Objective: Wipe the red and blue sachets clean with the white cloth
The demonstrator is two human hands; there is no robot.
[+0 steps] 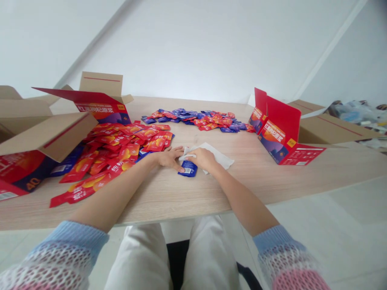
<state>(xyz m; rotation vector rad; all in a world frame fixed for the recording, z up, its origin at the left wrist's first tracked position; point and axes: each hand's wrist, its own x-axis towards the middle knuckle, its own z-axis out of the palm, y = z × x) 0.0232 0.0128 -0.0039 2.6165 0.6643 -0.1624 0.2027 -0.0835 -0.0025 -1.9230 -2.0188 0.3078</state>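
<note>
Left hand lies with fingers flat by a glossy blue foil sachet on the pale wood table; right hand narrowly pinches a thin white paper sheet on it; glossy red sachet heap and mixed red-and-blue sachet pile remain spread out.

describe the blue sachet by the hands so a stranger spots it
On the light wood table, look mid-way along the near side, between the heap of red sachets and the open red carton on the right. There the left hand and right hand meet over one blue sachet, the only one lying apart from the heaps, beside a white sheet.
</note>
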